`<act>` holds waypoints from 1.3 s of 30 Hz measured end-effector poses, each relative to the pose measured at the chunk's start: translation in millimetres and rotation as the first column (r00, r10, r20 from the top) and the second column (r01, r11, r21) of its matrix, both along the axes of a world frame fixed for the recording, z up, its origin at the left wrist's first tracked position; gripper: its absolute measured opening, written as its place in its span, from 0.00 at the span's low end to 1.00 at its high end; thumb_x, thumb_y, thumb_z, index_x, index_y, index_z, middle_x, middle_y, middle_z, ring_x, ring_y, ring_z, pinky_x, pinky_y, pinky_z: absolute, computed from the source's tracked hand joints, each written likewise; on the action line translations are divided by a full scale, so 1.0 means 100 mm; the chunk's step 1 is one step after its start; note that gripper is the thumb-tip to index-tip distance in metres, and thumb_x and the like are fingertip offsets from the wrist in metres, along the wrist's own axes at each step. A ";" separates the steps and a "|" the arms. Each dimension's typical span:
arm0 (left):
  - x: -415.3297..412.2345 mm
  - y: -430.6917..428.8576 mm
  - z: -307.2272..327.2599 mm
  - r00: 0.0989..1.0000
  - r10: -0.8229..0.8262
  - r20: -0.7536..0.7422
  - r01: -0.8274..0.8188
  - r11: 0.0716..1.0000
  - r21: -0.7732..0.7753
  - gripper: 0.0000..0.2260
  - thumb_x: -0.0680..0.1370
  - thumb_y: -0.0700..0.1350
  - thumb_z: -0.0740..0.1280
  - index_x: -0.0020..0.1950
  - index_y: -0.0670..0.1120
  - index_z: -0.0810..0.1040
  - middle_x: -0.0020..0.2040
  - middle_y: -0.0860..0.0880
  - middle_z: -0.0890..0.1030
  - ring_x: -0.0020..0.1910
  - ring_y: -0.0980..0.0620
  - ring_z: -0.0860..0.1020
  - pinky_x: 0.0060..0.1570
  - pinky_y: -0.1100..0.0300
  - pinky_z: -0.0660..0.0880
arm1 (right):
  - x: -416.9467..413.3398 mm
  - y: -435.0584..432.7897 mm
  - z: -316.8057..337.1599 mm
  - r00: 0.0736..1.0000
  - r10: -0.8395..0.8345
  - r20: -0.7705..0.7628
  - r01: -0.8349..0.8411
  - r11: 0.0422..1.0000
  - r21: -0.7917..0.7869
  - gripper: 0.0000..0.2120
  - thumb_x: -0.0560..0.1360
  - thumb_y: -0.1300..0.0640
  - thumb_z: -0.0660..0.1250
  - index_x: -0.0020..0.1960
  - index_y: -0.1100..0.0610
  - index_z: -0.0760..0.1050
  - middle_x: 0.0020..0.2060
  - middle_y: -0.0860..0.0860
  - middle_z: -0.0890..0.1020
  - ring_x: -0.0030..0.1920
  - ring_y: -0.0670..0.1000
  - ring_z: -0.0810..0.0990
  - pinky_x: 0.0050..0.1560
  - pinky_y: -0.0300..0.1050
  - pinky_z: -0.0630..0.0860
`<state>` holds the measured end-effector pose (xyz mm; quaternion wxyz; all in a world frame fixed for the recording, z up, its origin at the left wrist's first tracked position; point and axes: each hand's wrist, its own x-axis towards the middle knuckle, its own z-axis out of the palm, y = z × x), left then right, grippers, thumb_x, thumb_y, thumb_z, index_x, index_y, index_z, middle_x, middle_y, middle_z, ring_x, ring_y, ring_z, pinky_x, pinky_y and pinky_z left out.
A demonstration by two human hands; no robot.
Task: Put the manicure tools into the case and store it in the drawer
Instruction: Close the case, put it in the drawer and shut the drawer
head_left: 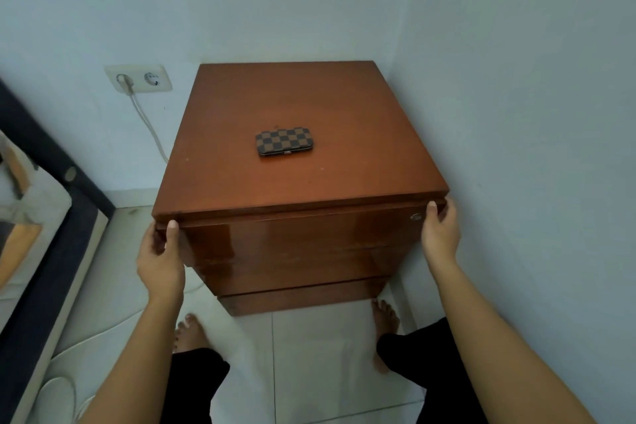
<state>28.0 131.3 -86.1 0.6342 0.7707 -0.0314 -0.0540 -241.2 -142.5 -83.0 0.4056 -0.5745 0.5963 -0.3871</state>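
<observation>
A closed brown checkered manicure case lies flat near the middle of the top of a brown wooden nightstand. No loose tools are in view. My left hand grips the left end of the top drawer front, thumb on its upper edge. My right hand grips the drawer front's right end the same way, beside a small round lock. The drawer looks shut or barely open.
The nightstand stands in a corner, with a wall close on its right. A double wall socket with a white cable is to its left. A dark bed frame runs along the left. My bare feet stand on the white tiles.
</observation>
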 end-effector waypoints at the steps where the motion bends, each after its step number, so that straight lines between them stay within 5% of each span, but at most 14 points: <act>1: -0.04 0.02 -0.01 1.000 0.031 -0.001 -0.031 0.999 -0.005 0.18 0.78 0.55 0.61 0.65 0.49 0.74 0.61 0.48 0.78 0.59 0.51 0.76 0.60 0.57 0.71 | -0.03 0.05 0.00 1.000 -0.014 0.004 0.014 1.000 0.001 0.20 0.79 0.52 0.57 0.69 0.59 0.65 0.66 0.58 0.73 0.66 0.58 0.72 0.67 0.52 0.67; 13: -0.92 0.70 0.03 0.977 0.213 -0.016 -0.214 0.974 -0.070 0.18 0.80 0.48 0.61 0.67 0.43 0.72 0.64 0.44 0.76 0.63 0.48 0.74 0.60 0.61 0.70 | -0.82 0.94 0.02 0.986 -0.124 0.112 0.126 0.992 -0.011 0.17 0.79 0.54 0.59 0.64 0.60 0.69 0.61 0.58 0.77 0.61 0.56 0.75 0.61 0.48 0.71; 16: -1.04 0.84 0.00 0.978 0.209 -0.001 -0.209 0.977 -0.048 0.17 0.79 0.48 0.61 0.65 0.42 0.74 0.62 0.42 0.77 0.61 0.45 0.75 0.62 0.55 0.72 | -0.93 1.04 0.03 0.983 -0.151 0.103 0.154 0.988 -0.018 0.15 0.79 0.54 0.58 0.62 0.62 0.71 0.58 0.59 0.78 0.59 0.58 0.76 0.58 0.47 0.72; 19: -1.01 0.88 0.05 0.985 0.168 0.041 -0.170 0.984 0.057 0.17 0.79 0.49 0.61 0.66 0.43 0.72 0.64 0.42 0.75 0.65 0.45 0.72 0.66 0.50 0.68 | -0.98 1.04 0.10 0.991 -0.131 0.022 0.131 0.990 -0.041 0.14 0.79 0.56 0.58 0.60 0.63 0.71 0.57 0.61 0.78 0.57 0.59 0.76 0.54 0.44 0.70; 23: -0.84 0.69 0.38 0.963 0.113 0.247 -0.167 0.963 0.211 0.21 0.79 0.47 0.61 0.71 0.45 0.68 0.74 0.48 0.65 0.73 0.51 0.61 0.69 0.57 0.56 | -0.89 0.88 0.27 0.980 0.012 -0.199 -0.038 0.991 -0.128 0.17 0.78 0.58 0.60 0.65 0.63 0.69 0.63 0.60 0.75 0.64 0.58 0.73 0.64 0.50 0.68; 27: -0.59 0.32 0.63 0.905 -0.143 0.401 0.016 0.953 0.303 0.21 0.79 0.48 0.60 0.72 0.45 0.66 0.74 0.48 0.64 0.73 0.51 0.60 0.67 0.60 0.55 | -0.56 0.65 0.48 0.912 0.187 -0.364 -0.276 0.938 -0.211 0.19 0.77 0.58 0.62 0.66 0.63 0.69 0.63 0.61 0.74 0.64 0.59 0.72 0.65 0.52 0.67; 32: -0.11 -0.33 0.63 0.763 -0.553 0.335 0.259 0.737 0.625 0.23 0.79 0.53 0.59 0.73 0.46 0.65 0.75 0.47 0.62 0.76 0.50 0.56 0.73 0.51 0.54 | 0.30 0.45 0.72 0.728 0.430 -0.534 -0.620 0.745 -0.245 0.20 0.78 0.54 0.61 0.68 0.60 0.67 0.66 0.56 0.73 0.68 0.55 0.69 0.67 0.48 0.65; 39: 0.39 -0.97 0.47 0.728 -0.661 0.180 0.246 0.497 0.832 0.29 0.79 0.60 0.51 0.77 0.49 0.51 0.78 0.47 0.49 0.77 0.49 0.45 0.73 0.53 0.42 | 1.70 0.19 0.88 0.490 0.588 -0.644 -0.853 0.477 -0.213 0.26 0.77 0.50 0.60 0.72 0.56 0.61 0.71 0.52 0.65 0.72 0.50 0.61 0.71 0.47 0.62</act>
